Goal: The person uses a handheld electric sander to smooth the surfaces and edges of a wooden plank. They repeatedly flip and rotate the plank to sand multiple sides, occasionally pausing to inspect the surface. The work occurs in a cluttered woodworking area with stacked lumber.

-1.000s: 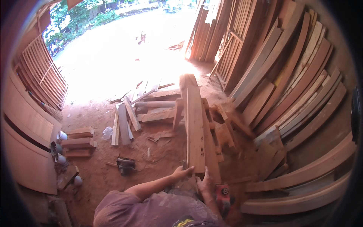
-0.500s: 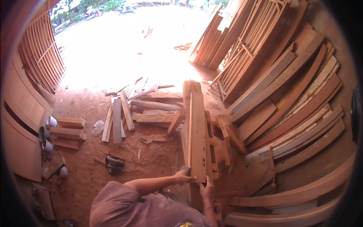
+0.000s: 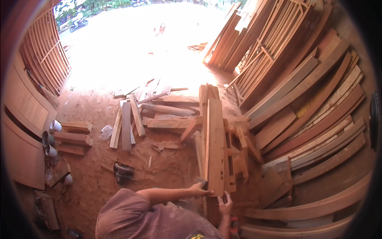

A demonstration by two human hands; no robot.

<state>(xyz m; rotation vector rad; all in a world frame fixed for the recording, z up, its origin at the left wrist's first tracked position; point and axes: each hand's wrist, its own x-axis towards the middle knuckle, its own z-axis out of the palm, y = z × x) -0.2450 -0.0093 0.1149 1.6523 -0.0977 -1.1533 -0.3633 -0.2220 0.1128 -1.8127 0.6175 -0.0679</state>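
A long, planed wooden board [image 3: 216,151] lies lengthwise on a bench of stacked timber, its near end toward me. My left hand [image 3: 199,190] is at the board's left edge by that end, its thumb reaching onto the wood. Its fingers close round a small dark, straight-edged thing [image 3: 205,185] against the board's side; its kind is unclear. Just off the right corner of the near end is my right hand [image 3: 225,205], with bent fingers and thumb close together. Whatever it pinches, if anything, is too small to make out.
A corded power tool [image 3: 123,170] sits on the dusty floor to the left. Loose planks [image 3: 126,123] lie beyond it. Long timbers [image 3: 318,131] lean along the right wall. White pots [image 3: 55,126] stand by panels at far left. Something red [image 3: 234,226] is beside my right forearm.
The view has shifted slightly, so the board sits farther right and lower. My right hand has turned, its fingers drawn closer together by the board's end. My left hand stays at the edge.
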